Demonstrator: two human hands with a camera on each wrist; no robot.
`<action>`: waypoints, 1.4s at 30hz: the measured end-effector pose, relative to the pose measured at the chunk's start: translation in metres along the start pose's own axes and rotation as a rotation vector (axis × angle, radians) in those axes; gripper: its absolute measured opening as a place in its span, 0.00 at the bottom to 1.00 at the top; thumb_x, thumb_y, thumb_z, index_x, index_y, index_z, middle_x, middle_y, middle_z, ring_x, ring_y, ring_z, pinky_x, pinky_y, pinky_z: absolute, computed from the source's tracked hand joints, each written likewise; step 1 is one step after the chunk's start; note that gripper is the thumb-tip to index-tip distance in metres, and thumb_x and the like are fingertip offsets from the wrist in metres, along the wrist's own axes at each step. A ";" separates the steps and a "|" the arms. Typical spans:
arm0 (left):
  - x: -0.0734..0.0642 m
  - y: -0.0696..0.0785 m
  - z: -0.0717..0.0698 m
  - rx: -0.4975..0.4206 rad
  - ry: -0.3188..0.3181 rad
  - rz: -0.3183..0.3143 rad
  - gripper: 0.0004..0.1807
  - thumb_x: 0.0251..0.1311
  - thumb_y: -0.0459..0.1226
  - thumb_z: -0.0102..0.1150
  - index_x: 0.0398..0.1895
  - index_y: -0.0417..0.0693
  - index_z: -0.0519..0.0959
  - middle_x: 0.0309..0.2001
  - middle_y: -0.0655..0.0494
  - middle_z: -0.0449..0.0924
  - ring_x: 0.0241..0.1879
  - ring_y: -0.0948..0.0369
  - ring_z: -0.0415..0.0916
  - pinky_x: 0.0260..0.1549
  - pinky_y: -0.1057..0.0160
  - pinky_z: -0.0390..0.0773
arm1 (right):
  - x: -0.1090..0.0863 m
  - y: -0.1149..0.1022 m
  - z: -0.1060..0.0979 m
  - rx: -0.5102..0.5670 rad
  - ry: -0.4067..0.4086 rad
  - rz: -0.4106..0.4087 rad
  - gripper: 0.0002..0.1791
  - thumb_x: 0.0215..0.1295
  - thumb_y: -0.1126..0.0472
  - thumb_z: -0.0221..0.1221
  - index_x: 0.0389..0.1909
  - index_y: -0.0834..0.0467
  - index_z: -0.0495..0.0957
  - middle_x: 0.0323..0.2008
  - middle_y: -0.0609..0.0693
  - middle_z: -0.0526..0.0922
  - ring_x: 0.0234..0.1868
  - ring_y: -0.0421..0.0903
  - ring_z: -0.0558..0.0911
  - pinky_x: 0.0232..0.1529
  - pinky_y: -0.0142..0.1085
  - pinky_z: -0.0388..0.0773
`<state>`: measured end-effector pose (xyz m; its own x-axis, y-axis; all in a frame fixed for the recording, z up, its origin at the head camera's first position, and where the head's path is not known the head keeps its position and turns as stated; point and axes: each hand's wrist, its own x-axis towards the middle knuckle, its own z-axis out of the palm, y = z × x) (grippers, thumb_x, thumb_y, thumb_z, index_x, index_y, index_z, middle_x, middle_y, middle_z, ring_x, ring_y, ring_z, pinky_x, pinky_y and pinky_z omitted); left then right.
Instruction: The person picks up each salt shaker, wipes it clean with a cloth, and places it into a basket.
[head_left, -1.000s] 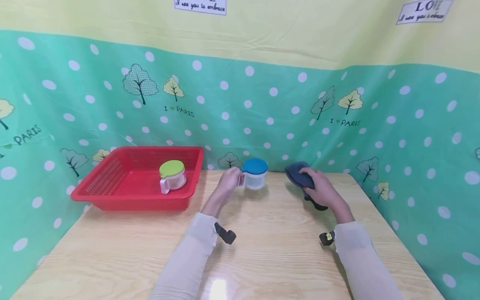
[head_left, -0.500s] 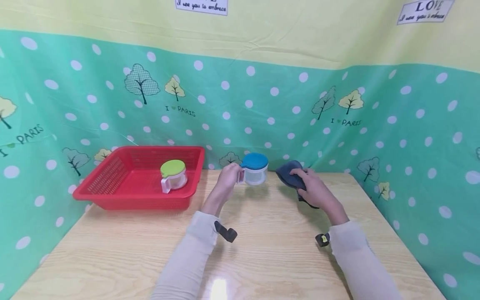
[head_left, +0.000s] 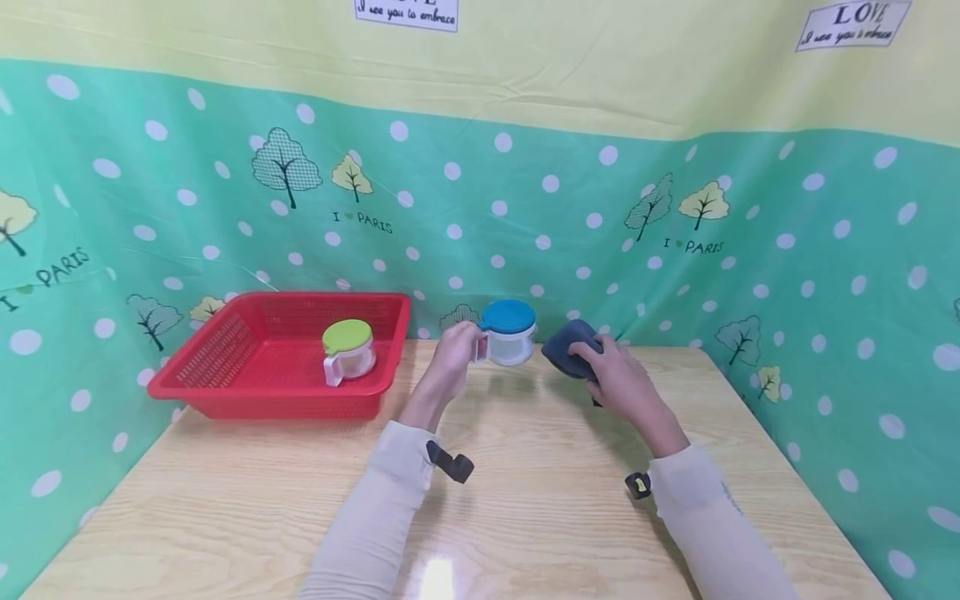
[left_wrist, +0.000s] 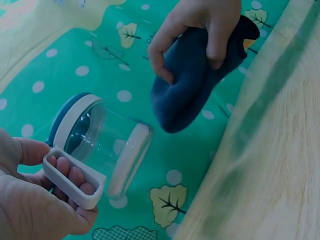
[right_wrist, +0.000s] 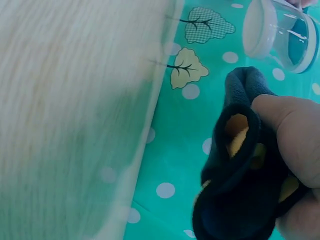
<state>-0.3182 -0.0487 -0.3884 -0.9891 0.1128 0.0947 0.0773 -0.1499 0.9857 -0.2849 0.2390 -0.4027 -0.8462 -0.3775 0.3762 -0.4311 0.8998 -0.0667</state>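
Note:
My left hand (head_left: 454, 346) grips the white handle of a clear seasoning jar (head_left: 512, 345) with a blue lid, fingers through the handle loop in the left wrist view. The jar hangs just above the table, its shadow beneath it. To its right, my right hand (head_left: 624, 379) holds a dark blue sock (head_left: 567, 352), thumb and fingers closed on the fabric. In the right wrist view the sock (right_wrist: 240, 175) shows a dark cuff opening with yellow inside. A small gap separates the sock's tip from the jar (right_wrist: 280, 35).
A red plastic basket (head_left: 288, 406) stands at the left back of the wooden table (head_left: 525, 500). Inside it sits a similar jar with a green lid (head_left: 347, 336). A green polka-dot cloth (head_left: 420, 183) hangs behind and beside the table.
My right hand has moved left with the sock, nearer to the jar. The left hand has raised the jar slightly. The basket and the green-lidded jar stay put.

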 end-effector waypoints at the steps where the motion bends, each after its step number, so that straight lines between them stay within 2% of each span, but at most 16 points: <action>1: 0.000 0.000 0.000 0.000 -0.001 -0.001 0.07 0.66 0.31 0.45 0.29 0.42 0.70 0.35 0.52 0.69 0.45 0.55 0.66 0.56 0.51 0.63 | 0.000 0.000 0.001 -0.021 0.009 -0.004 0.31 0.60 0.66 0.70 0.63 0.48 0.73 0.57 0.70 0.72 0.49 0.70 0.79 0.42 0.62 0.81; 4: 0.000 -0.001 0.001 0.005 -0.003 -0.004 0.08 0.65 0.31 0.46 0.28 0.43 0.71 0.35 0.53 0.70 0.44 0.55 0.67 0.55 0.52 0.63 | 0.001 -0.001 0.003 -0.056 0.021 -0.014 0.30 0.59 0.65 0.71 0.61 0.47 0.74 0.56 0.70 0.73 0.47 0.70 0.79 0.44 0.63 0.79; 11: 0.001 -0.001 0.002 0.008 -0.008 0.008 0.09 0.66 0.31 0.46 0.27 0.42 0.71 0.32 0.53 0.70 0.41 0.55 0.65 0.52 0.54 0.63 | 0.000 -0.004 0.005 -0.053 -0.001 -0.004 0.31 0.58 0.65 0.73 0.60 0.44 0.74 0.59 0.70 0.71 0.51 0.71 0.75 0.47 0.65 0.75; 18: 0.000 0.001 0.005 -0.016 -0.016 0.007 0.08 0.65 0.31 0.47 0.27 0.43 0.71 0.31 0.54 0.70 0.40 0.57 0.66 0.50 0.56 0.64 | -0.001 -0.005 0.008 -0.054 0.012 -0.023 0.30 0.57 0.65 0.73 0.59 0.44 0.74 0.57 0.70 0.71 0.49 0.70 0.75 0.43 0.63 0.77; 30: -0.002 0.001 0.009 -0.011 -0.017 0.030 0.09 0.65 0.30 0.45 0.25 0.42 0.70 0.28 0.53 0.70 0.37 0.57 0.66 0.48 0.57 0.65 | 0.001 -0.012 0.011 -0.055 0.000 -0.067 0.31 0.57 0.65 0.73 0.59 0.43 0.75 0.58 0.68 0.71 0.50 0.67 0.73 0.43 0.62 0.76; 42: 0.000 -0.004 0.011 -0.006 -0.020 0.015 0.09 0.65 0.31 0.46 0.26 0.44 0.70 0.30 0.54 0.70 0.43 0.55 0.67 0.55 0.52 0.63 | 0.003 -0.018 0.014 -0.061 0.021 -0.098 0.29 0.57 0.66 0.72 0.58 0.44 0.76 0.58 0.69 0.72 0.51 0.70 0.75 0.41 0.62 0.78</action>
<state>-0.3168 -0.0378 -0.3908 -0.9852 0.1302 0.1119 0.0909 -0.1572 0.9834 -0.2841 0.2184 -0.4130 -0.7937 -0.4603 0.3976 -0.4910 0.8707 0.0279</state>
